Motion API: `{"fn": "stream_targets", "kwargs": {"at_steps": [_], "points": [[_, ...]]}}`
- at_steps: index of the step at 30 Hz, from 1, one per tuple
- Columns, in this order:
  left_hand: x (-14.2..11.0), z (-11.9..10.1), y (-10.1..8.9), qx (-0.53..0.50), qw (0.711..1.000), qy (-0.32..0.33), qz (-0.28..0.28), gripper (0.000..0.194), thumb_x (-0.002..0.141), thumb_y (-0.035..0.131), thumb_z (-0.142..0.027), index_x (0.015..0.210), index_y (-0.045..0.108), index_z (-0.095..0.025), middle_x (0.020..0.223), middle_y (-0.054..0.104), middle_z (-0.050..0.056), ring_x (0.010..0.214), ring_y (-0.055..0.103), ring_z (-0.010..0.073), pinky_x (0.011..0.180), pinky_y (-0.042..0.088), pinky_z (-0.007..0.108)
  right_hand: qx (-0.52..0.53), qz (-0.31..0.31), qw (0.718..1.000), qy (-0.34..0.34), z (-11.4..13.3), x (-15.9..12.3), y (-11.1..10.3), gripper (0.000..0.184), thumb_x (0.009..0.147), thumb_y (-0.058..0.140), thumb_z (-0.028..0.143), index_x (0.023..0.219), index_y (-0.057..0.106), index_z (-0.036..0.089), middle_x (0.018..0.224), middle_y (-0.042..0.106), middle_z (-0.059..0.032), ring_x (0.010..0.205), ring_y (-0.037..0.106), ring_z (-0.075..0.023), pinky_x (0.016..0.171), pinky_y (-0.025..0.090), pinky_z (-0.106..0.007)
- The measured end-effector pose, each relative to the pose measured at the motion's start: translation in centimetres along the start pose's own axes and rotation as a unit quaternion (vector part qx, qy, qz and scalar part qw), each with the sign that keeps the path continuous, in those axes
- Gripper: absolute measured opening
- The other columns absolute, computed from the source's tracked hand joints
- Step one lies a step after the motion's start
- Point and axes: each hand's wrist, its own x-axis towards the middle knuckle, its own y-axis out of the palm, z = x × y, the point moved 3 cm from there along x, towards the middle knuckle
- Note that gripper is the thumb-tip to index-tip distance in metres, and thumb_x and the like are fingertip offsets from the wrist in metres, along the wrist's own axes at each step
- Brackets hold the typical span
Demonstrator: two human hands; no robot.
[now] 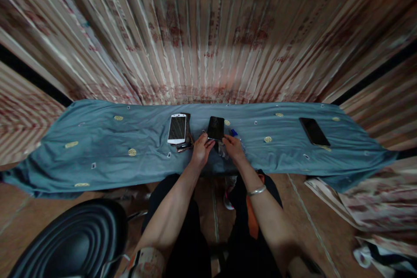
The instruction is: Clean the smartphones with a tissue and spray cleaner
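Observation:
A dark smartphone [216, 127] is held between my two hands over the middle of the cloth-covered table. My left hand [201, 150] grips its lower left corner with the fingers closed. At the lower right corner, my right hand [232, 147] pinches it from the other side. A white-framed smartphone [177, 129] lies on top of a stack of darker phones just left of my left hand. Beside my right hand is a clear plastic item with a blue cap [234, 132], partly hidden by the hand, so its kind is unclear.
A blue-green cloth [107, 147] with yellow patterns covers the long table. Another dark phone [314, 132] lies on its right part. A pleated curtain [208, 43] hangs behind the table. A round black stool [71, 243] stands at the lower left.

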Motion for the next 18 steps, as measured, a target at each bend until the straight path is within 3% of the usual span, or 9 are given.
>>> {"fn": "stream_targets", "kwargs": {"at_steps": [4,9,18], "points": [[0.2,0.9,0.0,0.008,1.000,-0.002,-0.007,0.006,0.083,0.070,-0.019,0.084,0.064,-0.018,0.086,0.071,0.002,0.095,0.070,0.0167,0.107,0.045,0.039,-0.085,-0.001,0.996,-0.016,0.4,-1.2,-0.5,0.016,0.086,0.060,0.022,0.094,0.073,0.022,0.091,0.076,-0.0058,0.098,0.068,-0.0233,0.090,0.048,-0.032],[0.5,1.7,-0.2,0.022,0.999,0.006,-0.026,0.012,0.080,0.071,-0.014,0.090,0.065,-0.018,0.084,0.072,0.001,0.088,0.070,0.0151,0.103,0.047,0.037,-0.160,-0.005,0.987,-0.027,0.7,-1.6,-0.4,0.019,0.089,0.058,0.024,0.100,0.074,0.021,0.094,0.077,-0.0089,0.102,0.069,-0.0262,0.091,0.049,-0.034],[1.7,3.1,-0.2,0.058,0.997,0.039,-0.026,0.034,0.073,0.078,-0.012,0.105,0.068,-0.017,0.077,0.070,0.000,0.094,0.071,0.0196,0.102,0.048,0.040,-0.186,-0.029,0.982,-0.026,0.5,-0.4,-0.6,0.031,0.091,0.055,0.023,0.116,0.072,0.018,0.109,0.076,-0.0134,0.112,0.068,-0.0280,0.098,0.050,-0.038]]}}
